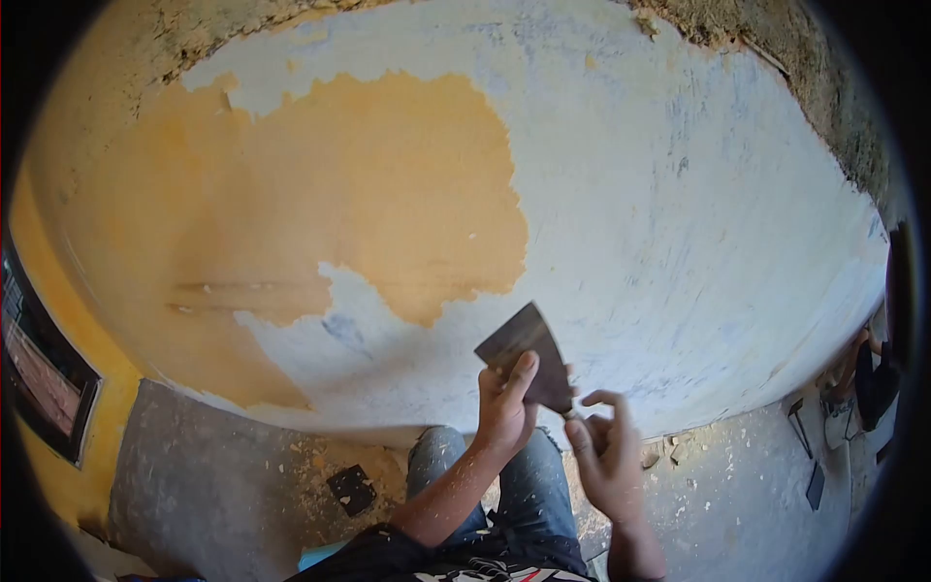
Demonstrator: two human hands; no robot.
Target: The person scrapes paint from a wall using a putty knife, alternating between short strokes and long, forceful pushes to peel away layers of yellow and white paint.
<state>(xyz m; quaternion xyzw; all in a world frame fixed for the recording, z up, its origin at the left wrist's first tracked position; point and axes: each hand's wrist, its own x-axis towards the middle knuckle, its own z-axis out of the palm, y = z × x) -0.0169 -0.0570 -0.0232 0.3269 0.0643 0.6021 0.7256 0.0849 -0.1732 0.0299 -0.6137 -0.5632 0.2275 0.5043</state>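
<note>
My left hand [504,407] is closed on the blade of a wide metal paint scraper [531,351], with the thumb lying along the blade's face. The blade tilts up and to the left, in front of the wall. At the handle end, my right hand [609,456] has its thumb against the scraper and its index finger curled loosely. Most of the handle is hidden by that hand. Behind the scraper, the wall has a patch of yellow-orange paint [407,184] with ragged edges, beside a pale bare surface [621,223] with bluish marks.
Paint flakes [320,475] litter the grey floor [213,485] along the wall. A dark square piece [351,491] lies left of my legs. At far left is a dark-framed window [58,378]. Another person [873,378] and a long-handled tool [801,427] are at far right.
</note>
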